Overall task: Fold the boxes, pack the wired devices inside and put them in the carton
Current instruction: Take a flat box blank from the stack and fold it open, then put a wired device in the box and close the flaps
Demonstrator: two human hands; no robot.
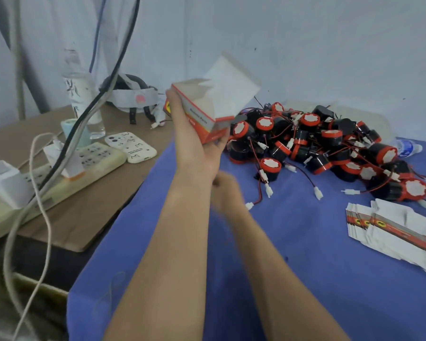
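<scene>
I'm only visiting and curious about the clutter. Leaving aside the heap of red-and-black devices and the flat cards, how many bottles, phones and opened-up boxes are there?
Bottles: 2, a standing bottle on the brown table and a lying bottle on the blue cloth
Phone: 1, face down
Box: 1, gripped by the left hand
Total: 4

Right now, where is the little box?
In the head view, the left hand holds the box up mid-frame, just left of the wired devices piled on the blue cloth.

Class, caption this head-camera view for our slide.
Left hand holds an open box beside wired devices on blue cloth.
</scene>
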